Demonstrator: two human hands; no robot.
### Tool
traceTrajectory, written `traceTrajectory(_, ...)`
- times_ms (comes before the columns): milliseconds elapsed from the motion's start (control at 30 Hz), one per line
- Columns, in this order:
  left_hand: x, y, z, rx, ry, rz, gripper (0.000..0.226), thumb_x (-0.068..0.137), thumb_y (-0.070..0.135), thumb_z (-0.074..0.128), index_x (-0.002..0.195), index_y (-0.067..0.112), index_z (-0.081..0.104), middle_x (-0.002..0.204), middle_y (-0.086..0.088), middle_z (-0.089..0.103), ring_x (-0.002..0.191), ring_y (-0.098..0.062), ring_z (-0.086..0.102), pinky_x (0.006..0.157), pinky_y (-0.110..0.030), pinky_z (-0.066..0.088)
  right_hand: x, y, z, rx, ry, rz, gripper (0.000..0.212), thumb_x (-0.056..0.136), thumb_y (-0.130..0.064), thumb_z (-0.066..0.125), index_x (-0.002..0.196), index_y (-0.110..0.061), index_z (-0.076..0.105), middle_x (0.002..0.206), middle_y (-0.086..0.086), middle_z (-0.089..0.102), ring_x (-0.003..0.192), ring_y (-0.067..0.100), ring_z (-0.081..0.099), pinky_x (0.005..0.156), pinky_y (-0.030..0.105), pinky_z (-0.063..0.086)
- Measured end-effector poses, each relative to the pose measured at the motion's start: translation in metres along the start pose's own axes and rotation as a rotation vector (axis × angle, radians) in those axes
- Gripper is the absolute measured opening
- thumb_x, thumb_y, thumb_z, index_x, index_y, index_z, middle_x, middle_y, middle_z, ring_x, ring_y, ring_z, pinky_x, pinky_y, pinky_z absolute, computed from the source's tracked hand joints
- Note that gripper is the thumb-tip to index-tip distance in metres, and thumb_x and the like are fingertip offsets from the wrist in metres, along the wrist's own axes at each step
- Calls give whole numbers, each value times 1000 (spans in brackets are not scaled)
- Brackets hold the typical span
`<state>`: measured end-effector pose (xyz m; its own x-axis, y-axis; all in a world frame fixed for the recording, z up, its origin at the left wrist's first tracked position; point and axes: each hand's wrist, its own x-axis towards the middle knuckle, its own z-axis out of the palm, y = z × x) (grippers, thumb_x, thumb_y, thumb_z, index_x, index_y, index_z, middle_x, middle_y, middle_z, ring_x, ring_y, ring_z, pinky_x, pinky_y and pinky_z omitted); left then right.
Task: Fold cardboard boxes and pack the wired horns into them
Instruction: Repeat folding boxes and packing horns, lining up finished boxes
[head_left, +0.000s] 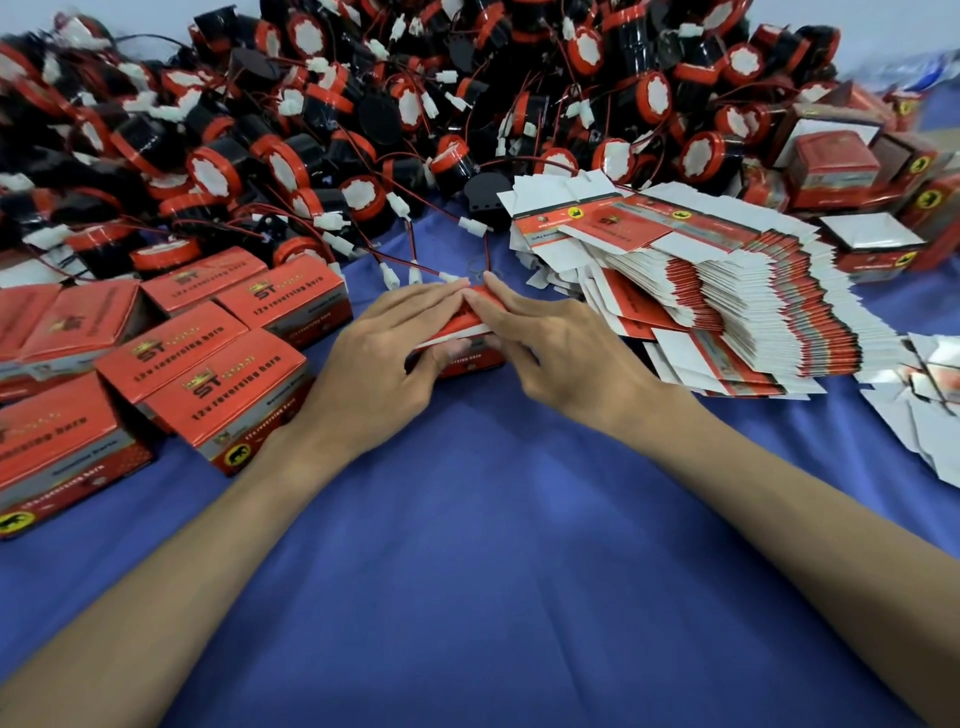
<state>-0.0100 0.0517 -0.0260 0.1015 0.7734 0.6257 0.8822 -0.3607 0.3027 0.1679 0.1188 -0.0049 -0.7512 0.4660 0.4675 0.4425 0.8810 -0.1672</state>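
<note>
Work centres on one small red box (467, 361) standing on the blue-covered bench (493, 545), directly in front of the person and between both hands, probably so that each hand can brace one end. The left hand (384, 358) and right hand (566, 358) mirror each other. The fingers (431, 299) lie fairly straight across the top flap with their tips meeting over the middle. The left thumb presses the front face and the right thumb seems to be tucked against it, so each hand pinches the box while it squeezes the lid down. A white edge showing under the red flap suggests the lid is not yet fully tucked in. Whether a horn already sits inside cannot be told, though a thin red wire (487, 257) rises from just behind the box. Everything else looks arranged for short reaches. The heap of wired horns (363, 114) fills the far side of the bench, its white connectors (389, 275) trailing toward the hands. The fanned stack of flat box blanks (727, 291) lies just beside the right hand, ready to be drawn from. Closed boxes (208, 358) are gathered to the left, well out of the working space, likely as the finished pile. More boxes (831, 161), some of them open, sit at the far right behind the blanks.
</note>
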Motion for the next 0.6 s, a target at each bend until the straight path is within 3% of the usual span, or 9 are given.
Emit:
traceTrajectory(100, -1, 0, 0, 3, 37, -2, 38, 88, 9, 64, 124, -3, 62, 127, -8, 60, 121, -24, 54, 110, -25, 34, 0, -4, 5, -64, -57, 25, 49, 94, 2, 48, 142, -7, 43, 147, 18, 41, 92, 49, 63, 62, 52, 52)
traceTrajectory(167, -1, 0, 0, 5, 43, -8, 35, 88, 5, 65, 122, -3, 63, 125, -10, 62, 122, -26, 54, 109, -31, 37, 1, -4, 9, -134, -135, 62, 53, 97, -3, 40, 149, -13, 31, 156, 9, 30, 112, 45, 57, 71, 51, 51)
traceTrajectory(267, 0, 2, 1, 9, 51, -27, 32, 87, 2, 64, 119, -3, 65, 123, -11, 65, 123, -29, 56, 107, -39, 42, 1, -3, 10, -87, -147, 66, 53, 98, -5, 41, 149, -12, 29, 157, 10, 26, 127, 41, 47, 80, 53, 51)
traceTrajectory(367, 0, 3, 2, 31, 74, -17, 31, 86, 1, 64, 116, -5, 66, 121, -13, 65, 121, -31, 57, 104, -44, 45, 0, -3, 12, -21, -174, 65, 52, 100, -9, 40, 150, -8, 25, 159, 11, 17, 146, 28, 21, 96, 51, 47)
traceTrajectory(467, -1, 3, 2, 66, 79, -12, 31, 87, 2, 62, 117, -5, 65, 121, -15, 65, 121, -33, 57, 104, -45, 45, -1, -5, 14, 25, -155, 26, 51, 100, -6, 41, 148, -1, 26, 160, 10, 12, 148, 22, 13, 107, 44, 40)
traceTrajectory(600, -2, 7, 4, 166, 39, 4, 33, 91, 9, 58, 121, -5, 64, 126, -17, 63, 122, -35, 57, 103, -54, 43, -5, -7, 12, 64, -137, 50, 57, 98, -9, 45, 151, -7, 22, 160, 1, 14, 146, 19, 21, 103, 44, 43)
